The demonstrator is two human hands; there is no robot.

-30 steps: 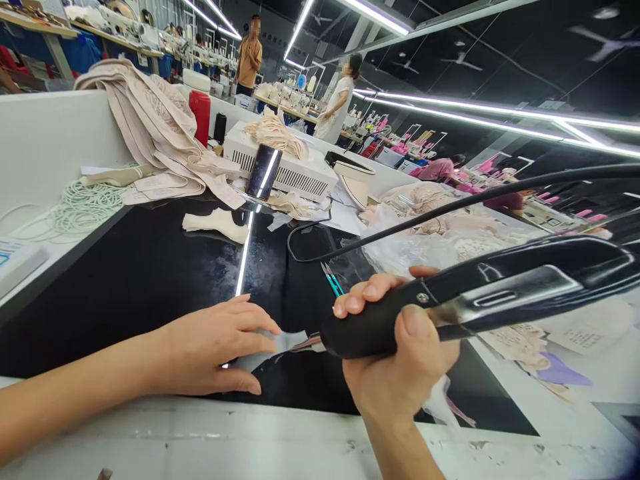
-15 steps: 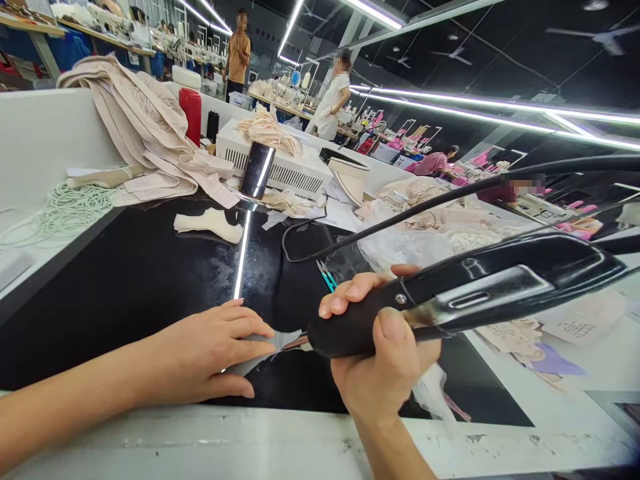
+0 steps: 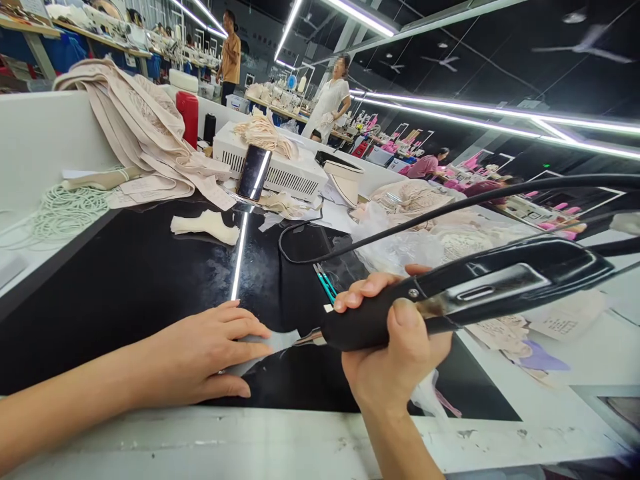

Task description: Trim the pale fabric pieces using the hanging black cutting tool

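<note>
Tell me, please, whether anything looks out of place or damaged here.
The pale green cord lies in an untidy tangle at the left. Cloudy smudges mark the black work surface beyond the left hand, odd against its dark sheen.

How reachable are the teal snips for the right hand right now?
Probably not without letting go: the right hand is wrapped around the black corded tool, though the teal snips appear close beyond it on the black mat.

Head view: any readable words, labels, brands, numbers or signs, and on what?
None legible.
Pale piece at right: small lines of marks, too blurred to read.
Back wall: faint lettering, too blurred.
Black handheld tool: no brand readable.
</note>
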